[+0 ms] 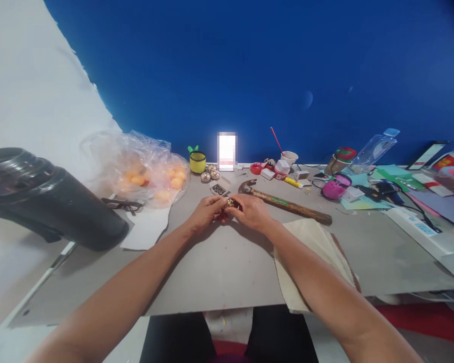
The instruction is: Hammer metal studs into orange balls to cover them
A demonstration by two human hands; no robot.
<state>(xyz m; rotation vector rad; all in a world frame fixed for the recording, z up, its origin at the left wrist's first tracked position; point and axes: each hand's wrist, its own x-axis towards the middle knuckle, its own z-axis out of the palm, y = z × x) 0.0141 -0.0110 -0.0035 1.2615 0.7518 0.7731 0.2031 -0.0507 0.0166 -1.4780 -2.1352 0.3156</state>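
Observation:
My left hand point(208, 212) and my right hand point(250, 209) meet over the middle of the table, fingertips closed on a small shiny gold-coloured piece point(230, 202). Its exact kind is too small and too covered by fingers to make out. Just beyond the fingers lies a small open box point(220, 190) with dark little bits inside. Several shiny gold balls point(211, 174) sit behind that box. To the right of my right hand, a claw hammer point(283, 200) with a wooden handle lies flat.
A large dark flask point(79, 201) looms at the left, near a plastic bag of orange balls point(147, 174). A cream cloth point(314, 242) lies under my right forearm. Along the wall stand a yellow pot point(197, 162) and a white cup point(288, 157). A power strip point(419, 227) is at right.

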